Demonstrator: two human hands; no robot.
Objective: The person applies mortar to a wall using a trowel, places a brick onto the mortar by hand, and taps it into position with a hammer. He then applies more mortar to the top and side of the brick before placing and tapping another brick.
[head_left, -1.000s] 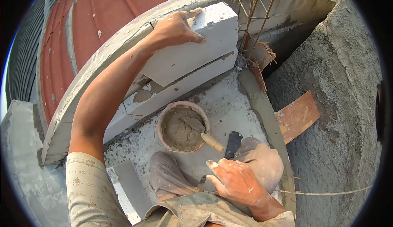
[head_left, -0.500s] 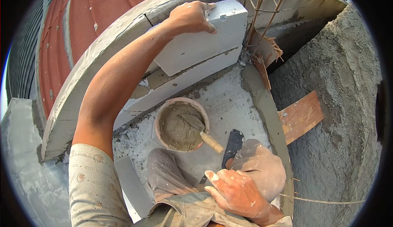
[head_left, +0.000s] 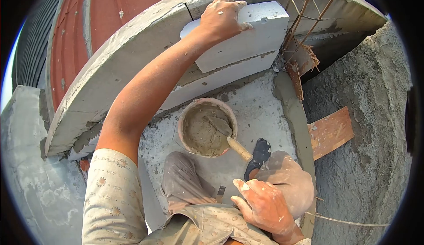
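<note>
My left hand (head_left: 224,17) grips the top edge of a white block (head_left: 247,42), with the thumb on its near face and fingers over the top. This block rests on a lower white block (head_left: 229,73) along the curved wall. My right hand (head_left: 265,206) is low, near my bent right knee, its fingers curled; what it holds is hidden. A round bucket (head_left: 180,128) of grey mortar (head_left: 201,132) stands between the blocks and my legs. In it lies a trowel (head_left: 240,148), its wooden handle over the rim.
The curved concrete wall (head_left: 110,64) borders red roofing (head_left: 137,2). Steel bars (head_left: 304,17) rise beside the blocks' right end. A wooden board (head_left: 331,132) juts out at right, before a rough mortared wall (head_left: 371,90). A thin rod (head_left: 349,222) lies lower right.
The view has shifted, so the blocks and bucket appear farther right. My left hand has moved left along the upper block. My right hand stays low near my knee.
</note>
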